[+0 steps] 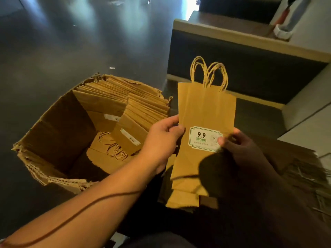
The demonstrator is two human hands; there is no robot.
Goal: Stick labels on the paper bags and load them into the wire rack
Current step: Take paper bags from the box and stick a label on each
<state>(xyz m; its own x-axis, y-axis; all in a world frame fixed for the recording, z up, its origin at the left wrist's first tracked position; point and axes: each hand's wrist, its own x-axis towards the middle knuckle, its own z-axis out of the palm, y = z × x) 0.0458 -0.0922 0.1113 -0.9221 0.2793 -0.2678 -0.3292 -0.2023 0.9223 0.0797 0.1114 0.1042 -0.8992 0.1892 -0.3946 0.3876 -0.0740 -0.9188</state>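
Above the dark floor (53, 51), a flat brown paper bag (206, 111) is held up between the two hands, its twisted handles on top. The left hand (161, 140) pinches its left edge, and the right hand (238, 147) has its thumb on the white label (202, 138) stuck to the front. To the left, a torn cardboard box (59, 126) holds many more bags.

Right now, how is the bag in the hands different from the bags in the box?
The held paper bag stands upright with handles up; the boxed bags lie stacked in the cardboard box. The held bag's label faces us, large; theirs look small. All are brown paper.
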